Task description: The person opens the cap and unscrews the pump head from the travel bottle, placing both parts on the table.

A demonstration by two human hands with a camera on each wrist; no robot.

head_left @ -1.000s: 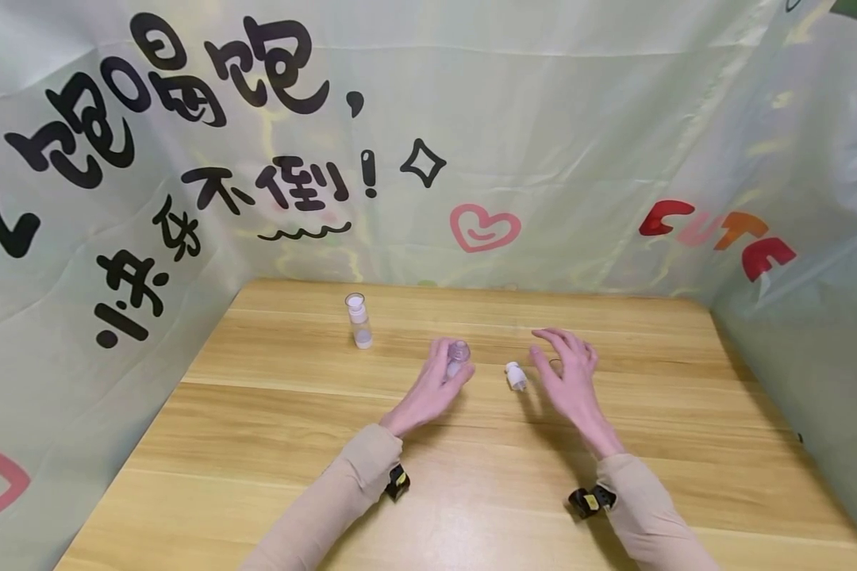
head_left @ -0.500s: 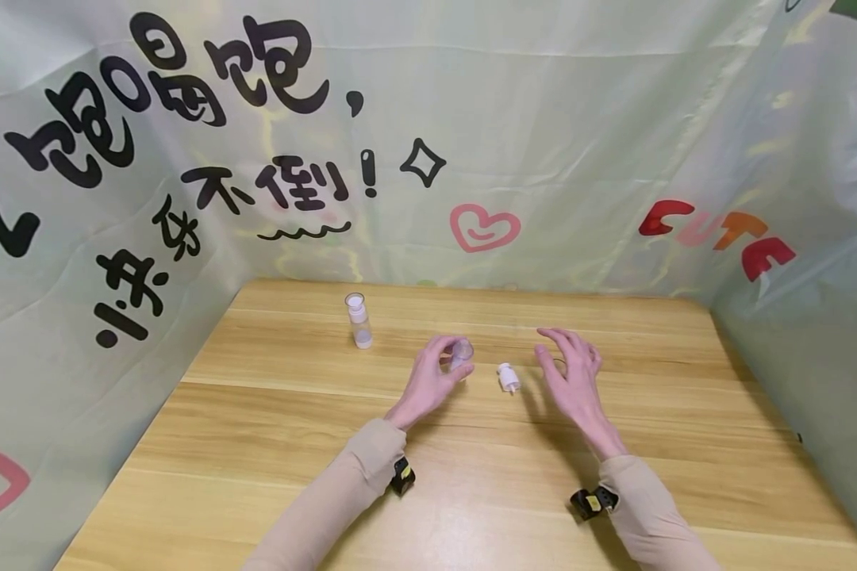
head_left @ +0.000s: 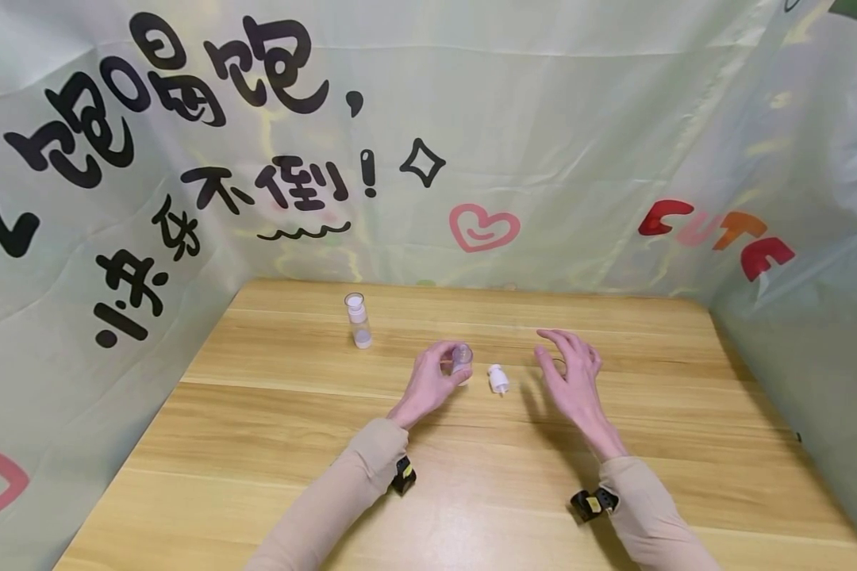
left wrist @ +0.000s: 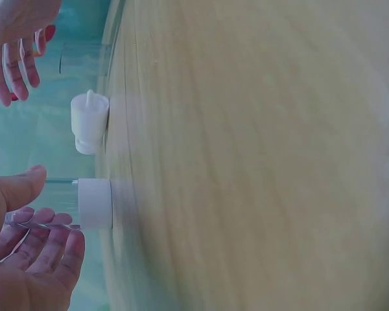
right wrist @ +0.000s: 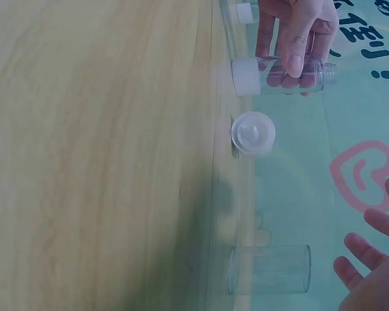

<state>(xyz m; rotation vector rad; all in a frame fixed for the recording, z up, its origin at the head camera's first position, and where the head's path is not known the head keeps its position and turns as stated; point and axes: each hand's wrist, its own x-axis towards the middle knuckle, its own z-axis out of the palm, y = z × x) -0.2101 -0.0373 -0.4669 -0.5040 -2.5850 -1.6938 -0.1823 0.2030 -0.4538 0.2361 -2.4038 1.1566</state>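
Observation:
My left hand (head_left: pixel 426 382) grips a small clear bottle (head_left: pixel 462 359) with a white base, thumb on one side and fingers on the other. The bottle is upright on the table, its threaded neck uncovered in the right wrist view. Just right of it, a white pump head (head_left: pixel 498 380) lies on its side on the tabletop, touched by neither hand. My right hand (head_left: pixel 573 379) hovers with fingers spread and loosely bent, holding nothing. Near those fingers stands a clear cylindrical cover (right wrist: pixel 270 269), mostly hidden behind the hand in the head view.
A second pump bottle (head_left: pixel 358 321), with a clear cover over its white top, stands upright at the back left of the wooden table (head_left: pixel 271 444). A printed cloth (head_left: pixel 578 159) hangs along the back and both sides.
The pump head has shifted left across the table, away from my right hand and closer to the bottle. My left hand and the bottle have moved slightly right; my right hand has barely moved.

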